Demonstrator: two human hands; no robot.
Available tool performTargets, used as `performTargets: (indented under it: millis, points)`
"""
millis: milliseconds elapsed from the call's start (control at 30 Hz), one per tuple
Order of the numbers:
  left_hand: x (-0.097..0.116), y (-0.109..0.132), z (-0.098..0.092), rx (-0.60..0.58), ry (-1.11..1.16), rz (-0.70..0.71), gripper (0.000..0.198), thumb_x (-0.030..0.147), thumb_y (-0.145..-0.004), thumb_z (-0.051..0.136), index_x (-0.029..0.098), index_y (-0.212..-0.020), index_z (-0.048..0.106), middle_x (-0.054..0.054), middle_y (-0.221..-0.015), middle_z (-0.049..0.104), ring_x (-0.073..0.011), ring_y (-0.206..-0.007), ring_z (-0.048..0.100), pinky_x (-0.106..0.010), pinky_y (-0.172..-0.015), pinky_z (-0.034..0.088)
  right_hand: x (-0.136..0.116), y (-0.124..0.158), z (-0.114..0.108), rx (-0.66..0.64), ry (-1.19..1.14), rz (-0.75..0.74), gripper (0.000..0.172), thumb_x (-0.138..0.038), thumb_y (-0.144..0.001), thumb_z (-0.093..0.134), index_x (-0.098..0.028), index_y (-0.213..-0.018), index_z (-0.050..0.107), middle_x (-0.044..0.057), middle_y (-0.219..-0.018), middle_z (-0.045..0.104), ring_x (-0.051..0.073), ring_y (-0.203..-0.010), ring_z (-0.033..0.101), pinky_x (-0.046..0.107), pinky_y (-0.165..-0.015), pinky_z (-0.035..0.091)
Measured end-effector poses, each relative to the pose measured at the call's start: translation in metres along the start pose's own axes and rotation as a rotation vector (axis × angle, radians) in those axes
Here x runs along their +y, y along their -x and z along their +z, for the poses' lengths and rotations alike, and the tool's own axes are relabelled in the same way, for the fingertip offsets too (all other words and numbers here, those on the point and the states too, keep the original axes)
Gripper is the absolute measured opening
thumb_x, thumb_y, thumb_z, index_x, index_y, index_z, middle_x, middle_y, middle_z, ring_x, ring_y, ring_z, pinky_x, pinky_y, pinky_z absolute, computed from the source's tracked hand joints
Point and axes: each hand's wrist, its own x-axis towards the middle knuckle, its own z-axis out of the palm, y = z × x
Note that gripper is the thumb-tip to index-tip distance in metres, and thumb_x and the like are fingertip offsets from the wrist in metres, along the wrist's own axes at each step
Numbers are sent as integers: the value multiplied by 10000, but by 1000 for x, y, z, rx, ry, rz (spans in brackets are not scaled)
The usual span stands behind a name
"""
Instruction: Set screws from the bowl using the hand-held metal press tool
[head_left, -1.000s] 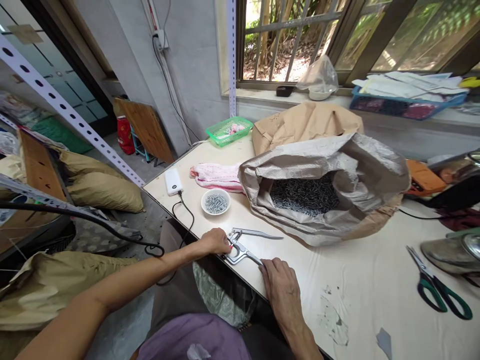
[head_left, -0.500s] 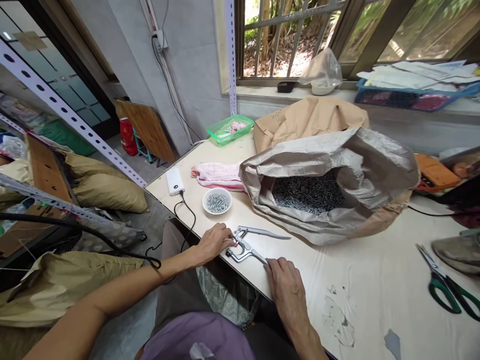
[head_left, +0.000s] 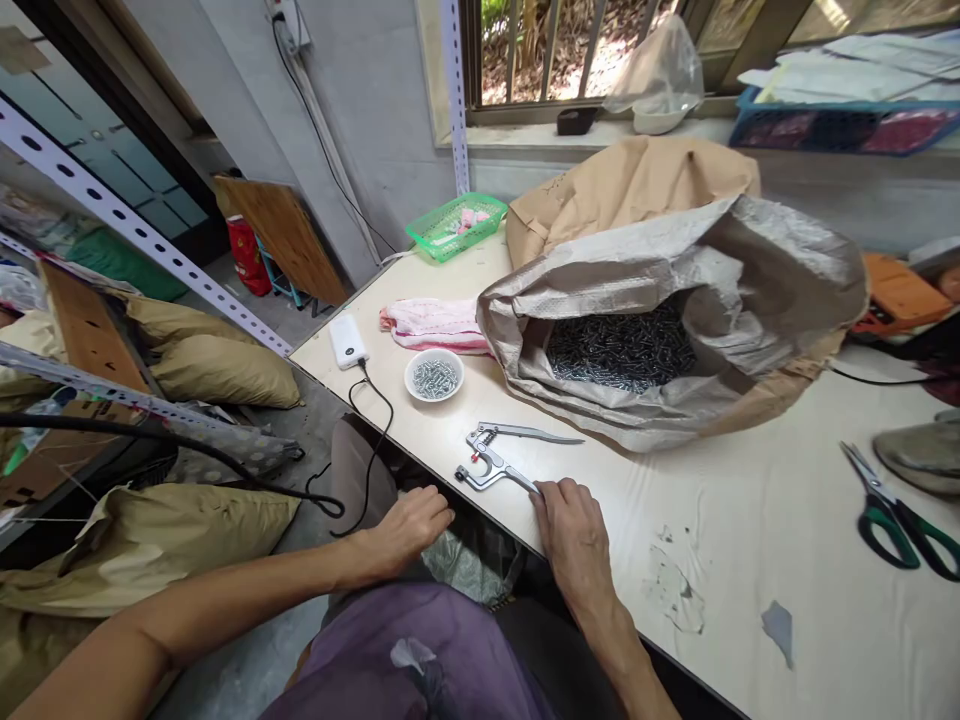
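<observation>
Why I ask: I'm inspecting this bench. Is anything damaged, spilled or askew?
Yes. The tabletop is scraped, a flaked patch near its front edge, with a grey scrap beside it. The snap pliers lie right at the edge, the right hand touching one handle. The open sack slumps sideways; no spilled parts show.

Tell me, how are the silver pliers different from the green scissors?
The pliers are bare silver metal; the scissors have green handles. The right hand rests on the pliers' handle; nothing touches the scissors. Both lie flat on the table.
</observation>
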Motion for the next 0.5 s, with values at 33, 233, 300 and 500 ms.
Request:
performTargets:
  millis: [33,233,300,500]
  points:
    - [-1,1,6,-2,-37,-16,220,78,-897,372,149,-879,580,-76,-836,569,-189,-768,502,-301,-651,393,0,0,0,2,2,-3,199,-220,-920,384,-182,-835,560,43,-734,505,168,-697,433,292,-647,338]
    - [-2,-7,8,121,-39,11,145,138,-897,447,161,-841,580,-56,-804,548,-169,-746,491,-280,-656,392,8,4,9,100,11,-56,164,-233,-917,407,-189,-833,541,38,-721,508,174,-691,454,303,-654,354]
    - [-9,-21,-5,240,-45,-11,174,160,-916,435,166,-829,586,-43,-786,545,-158,-732,485,-271,-654,391,13,4,15,170,28,-88,184,-246,-924,389,-197,-819,533,31,-697,495,171,-665,449,305,-639,351]
    - [-70,-94,-62,447,-108,-506,140,176,-884,519,167,-832,649,-59,-834,600,-197,-825,497,-294,-694,421,22,4,26,263,-2,-125,231,-308,-938,355,-214,-832,537,23,-694,495,163,-644,463,307,-638,359]
